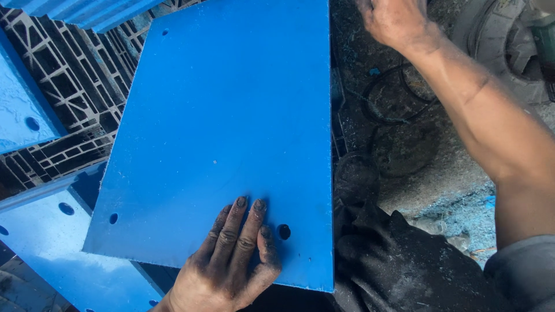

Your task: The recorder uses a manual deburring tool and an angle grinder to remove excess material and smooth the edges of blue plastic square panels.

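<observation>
The left hand (228,260) lies flat with fingers spread on the near edge of the blue panel (225,127), apparently pinning it steady on the stacked blue panels (52,242), while the right hand (393,23) reaches away toward the dusty floor (439,190), its grip hidden.

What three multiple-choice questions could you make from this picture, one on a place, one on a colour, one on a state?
1. Where does the left hand rest?
A. on the near edge of the panel
B. on the cable
C. on the grid pallet

2. What colour is the panel?
A. red
B. blue
C. green

3. How are the left hand's fingers?
A. clenched in a fist
B. pinching a screw
C. laid flat

Answers: 1 A, the palm lies by a hole near the panel's edge. 2 B, its face is plain blue. 3 C, the fingers lie flat on the panel.
</observation>
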